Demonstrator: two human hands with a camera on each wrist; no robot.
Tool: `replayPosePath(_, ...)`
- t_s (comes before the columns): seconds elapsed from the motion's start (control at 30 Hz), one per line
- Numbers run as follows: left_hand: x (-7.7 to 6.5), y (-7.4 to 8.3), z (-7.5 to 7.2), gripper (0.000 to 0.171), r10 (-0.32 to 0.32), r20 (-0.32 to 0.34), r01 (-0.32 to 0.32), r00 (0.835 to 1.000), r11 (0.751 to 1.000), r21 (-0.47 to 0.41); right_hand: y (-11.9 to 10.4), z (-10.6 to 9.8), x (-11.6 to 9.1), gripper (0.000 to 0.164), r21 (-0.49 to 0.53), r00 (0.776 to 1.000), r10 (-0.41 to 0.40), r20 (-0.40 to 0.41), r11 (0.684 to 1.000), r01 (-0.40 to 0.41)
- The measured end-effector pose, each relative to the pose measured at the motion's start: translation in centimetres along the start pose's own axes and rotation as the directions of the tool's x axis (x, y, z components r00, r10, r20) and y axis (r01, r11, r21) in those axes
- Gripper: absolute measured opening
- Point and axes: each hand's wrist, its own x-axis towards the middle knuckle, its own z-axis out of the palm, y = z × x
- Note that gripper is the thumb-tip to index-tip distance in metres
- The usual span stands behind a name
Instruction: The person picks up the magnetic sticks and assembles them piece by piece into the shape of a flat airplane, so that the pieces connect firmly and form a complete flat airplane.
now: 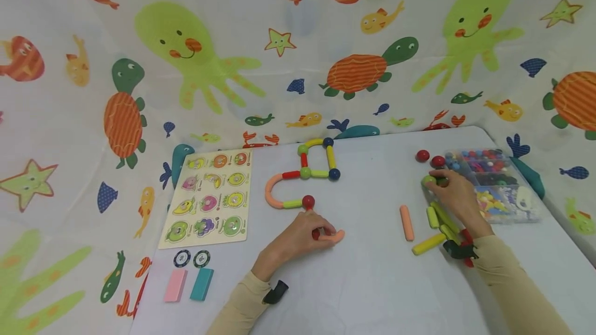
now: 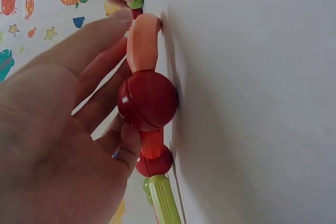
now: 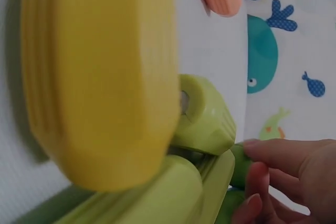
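On the table lies a figure of magnetic building rods and balls, with a closed loop [image 1: 331, 156] at the back and a curved salmon rod [image 1: 271, 190] at its left. My left hand [image 1: 304, 234] holds its near end: a red ball [image 2: 149, 100] with a curved salmon rod [image 2: 143, 43] attached. There the thumb lies beside the ball and a fingertip is at the rod. At the right, my right hand [image 1: 453, 193] pinches a green ball [image 1: 428, 181]; another green ball [image 3: 231, 205] sits beside it, partly hidden by the fingers.
Below the right hand lie yellow-green rods [image 1: 432, 217], a yellow rod [image 1: 428, 244] and a straight salmon rod [image 1: 406, 223]. Two red balls [image 1: 422, 155] lie near a divided bead box [image 1: 512, 216]. A fruit puzzle board [image 1: 209, 211], chips [image 1: 202, 258] and two blocks [image 1: 202, 284] occupy the left.
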Motion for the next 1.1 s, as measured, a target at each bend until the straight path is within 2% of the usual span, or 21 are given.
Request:
replayPosePath(0.2,0.0,0.0,0.1,0.029,-0.016,0.008,0.016,1.000,0.999,0.040,0.0,0.2,0.1,0.043,-0.038,0.999,-0.026,-0.022,0.999,0.026)
replayPosePath(0.5,-0.1,-0.2,0.1,0.031,0.000,0.000,0.000,1.000,1.000,0.024,-0.3,0.3,-0.3,0.047,-0.013,0.999,-0.036,-0.031,0.999,0.036)
replayPosePath(0.73,-0.1,-0.2,0.0,0.031,-0.004,0.003,0.004,1.000,1.000,0.007,-2.2,0.7,-1.0,0.044,0.052,0.986,-0.164,-0.042,0.985,0.166)
replayPosePath(0.93,-0.2,-0.2,0.0,0.031,-0.010,0.002,0.010,1.000,1.000,0.001,-4.1,1.8,-1.7,0.042,0.086,0.972,-0.233,-0.003,0.969,0.233)
replayPosePath(1.1,-0.2,-0.3,0.0,0.031,-0.008,-0.002,0.008,1.000,1.000,0.004,-5.6,3.6,-2.7,0.039,0.151,0.940,-0.334,0.070,0.935,0.321)
